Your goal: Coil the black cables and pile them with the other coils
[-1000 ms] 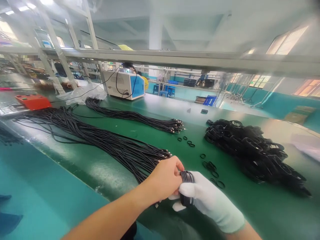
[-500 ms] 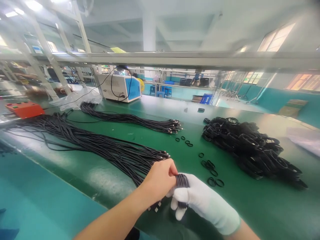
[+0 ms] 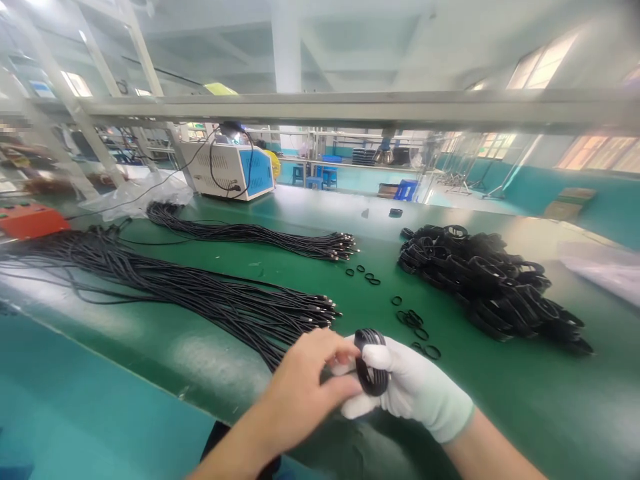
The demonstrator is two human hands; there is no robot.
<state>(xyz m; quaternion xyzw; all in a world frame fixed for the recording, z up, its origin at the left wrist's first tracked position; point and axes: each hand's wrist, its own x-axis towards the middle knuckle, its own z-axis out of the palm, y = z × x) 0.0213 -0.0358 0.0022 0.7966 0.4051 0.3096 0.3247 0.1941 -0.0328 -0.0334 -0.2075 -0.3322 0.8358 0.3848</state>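
Observation:
My right hand (image 3: 415, 390), in a white glove, is closed around a small coil of black cable (image 3: 369, 363) held upright near the front edge of the green table (image 3: 525, 413). My bare left hand (image 3: 305, 387) pinches the same coil from the left with thumb and fingers. Just beyond my left hand lies a long bundle of straight black cables (image 3: 210, 297) with metal plug ends.
A second cable bundle (image 3: 260, 235) lies farther back. A heap of coiled black cables (image 3: 490, 283) sits at the right. Small black rings (image 3: 416, 327) are scattered between. A white and blue machine (image 3: 227, 170) and an orange box (image 3: 27, 220) stand at the back left.
The coil has turned more upright in my hands and my left fingers have shifted to its left side. The view has drifted slightly to the right.

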